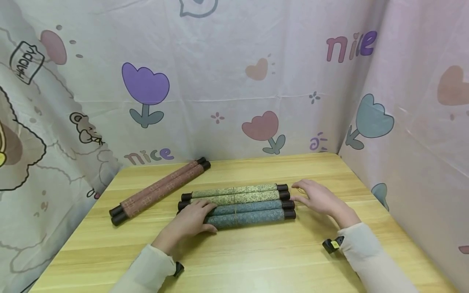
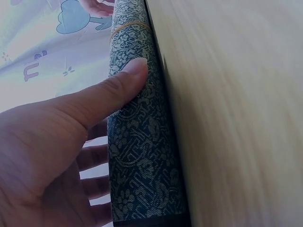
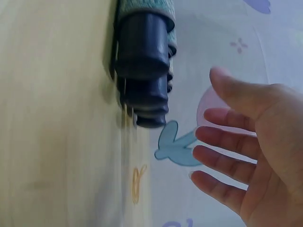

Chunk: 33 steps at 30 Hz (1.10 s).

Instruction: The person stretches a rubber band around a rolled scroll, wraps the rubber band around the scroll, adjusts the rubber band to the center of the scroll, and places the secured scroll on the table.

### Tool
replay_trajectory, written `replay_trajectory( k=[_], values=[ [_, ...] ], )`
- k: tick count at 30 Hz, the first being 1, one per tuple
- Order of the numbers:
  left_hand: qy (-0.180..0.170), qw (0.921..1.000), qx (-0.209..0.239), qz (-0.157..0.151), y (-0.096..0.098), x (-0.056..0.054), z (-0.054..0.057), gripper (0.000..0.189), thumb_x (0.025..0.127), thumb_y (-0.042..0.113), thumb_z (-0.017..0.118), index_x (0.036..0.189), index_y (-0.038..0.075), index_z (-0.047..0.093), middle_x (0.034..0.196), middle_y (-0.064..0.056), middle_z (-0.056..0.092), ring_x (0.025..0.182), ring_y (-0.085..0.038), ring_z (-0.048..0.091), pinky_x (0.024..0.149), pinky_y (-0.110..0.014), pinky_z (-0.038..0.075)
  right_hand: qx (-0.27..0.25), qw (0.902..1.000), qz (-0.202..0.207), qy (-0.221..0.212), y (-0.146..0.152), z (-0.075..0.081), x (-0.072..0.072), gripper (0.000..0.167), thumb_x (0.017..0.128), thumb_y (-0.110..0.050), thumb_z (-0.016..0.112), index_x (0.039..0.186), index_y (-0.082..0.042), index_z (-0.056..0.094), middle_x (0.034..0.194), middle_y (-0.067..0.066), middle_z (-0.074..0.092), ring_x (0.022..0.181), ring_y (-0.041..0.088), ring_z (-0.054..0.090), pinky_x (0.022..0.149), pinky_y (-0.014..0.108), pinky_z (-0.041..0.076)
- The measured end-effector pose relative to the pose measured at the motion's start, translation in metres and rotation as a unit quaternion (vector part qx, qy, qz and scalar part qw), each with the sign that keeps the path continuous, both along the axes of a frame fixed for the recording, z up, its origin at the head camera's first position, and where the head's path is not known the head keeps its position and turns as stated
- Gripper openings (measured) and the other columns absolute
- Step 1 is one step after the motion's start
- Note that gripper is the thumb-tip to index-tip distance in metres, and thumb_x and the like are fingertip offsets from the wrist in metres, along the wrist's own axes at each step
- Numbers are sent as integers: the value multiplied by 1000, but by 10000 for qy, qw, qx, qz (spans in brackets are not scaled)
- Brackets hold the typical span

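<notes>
On the tabletop's middle, my left hand is gripping two blue patterned-cloth rolls, probably steadying them beside two yellow-green patterned-cloth rolls. My right hand is hovering, fingers apart; the next move likely calls for pinching the thin tan loop beyond.

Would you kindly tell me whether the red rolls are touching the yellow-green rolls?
Apart: the head view shows bare wooden tabletop between the red rolls and the yellow-green rolls.

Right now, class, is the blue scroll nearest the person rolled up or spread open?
Rolled up: the blue scroll lies as a narrow patterned cylinder, its dark cap showing at one end.
</notes>
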<state>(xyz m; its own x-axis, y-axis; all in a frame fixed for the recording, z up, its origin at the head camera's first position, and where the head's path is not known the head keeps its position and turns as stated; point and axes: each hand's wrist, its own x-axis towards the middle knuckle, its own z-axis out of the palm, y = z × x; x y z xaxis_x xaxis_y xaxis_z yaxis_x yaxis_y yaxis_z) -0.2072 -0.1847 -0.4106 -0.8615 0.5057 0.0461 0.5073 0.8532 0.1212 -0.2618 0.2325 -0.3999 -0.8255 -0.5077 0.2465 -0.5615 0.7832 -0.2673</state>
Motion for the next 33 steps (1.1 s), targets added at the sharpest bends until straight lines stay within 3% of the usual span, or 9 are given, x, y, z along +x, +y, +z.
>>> replay_trajectory(
  k=[5,15,25,33],
  values=[
    [10,10000,2,5,0,0,2,77,80,54,73,139,8,54,134,-13,53,126,-36,47,103,-52,41,71,9998,-80,186,10,-1,-7,39,95,-24,65,124,2,61,120,19,64,113,39,58,99,56,43],
    [-83,9999,16,83,1,-1,7,77,81,53,73,140,9,52,137,-14,51,127,-37,46,104,-54,39,92,9978,-595,-271,24,-4,-14,42,96,-27,64,129,0,59,129,22,58,121,44,52,104,60,35],
    [-137,9998,-144,76,3,0,3,78,82,53,72,142,8,51,137,-14,50,127,-37,46,103,-53,40,134,9974,-523,-484,31,-16,-23,35,94,-18,66,123,2,64,120,21,64,113,43,57,99,59,41],
    [-177,9997,-111,113,4,2,3,77,82,52,73,142,8,51,138,-13,50,127,-36,46,104,-53,40,441,9974,-230,-517,35,-24,-33,27,92,-15,69,114,0,69,109,16,69,104,39,63,95,56,47]
  ],
)
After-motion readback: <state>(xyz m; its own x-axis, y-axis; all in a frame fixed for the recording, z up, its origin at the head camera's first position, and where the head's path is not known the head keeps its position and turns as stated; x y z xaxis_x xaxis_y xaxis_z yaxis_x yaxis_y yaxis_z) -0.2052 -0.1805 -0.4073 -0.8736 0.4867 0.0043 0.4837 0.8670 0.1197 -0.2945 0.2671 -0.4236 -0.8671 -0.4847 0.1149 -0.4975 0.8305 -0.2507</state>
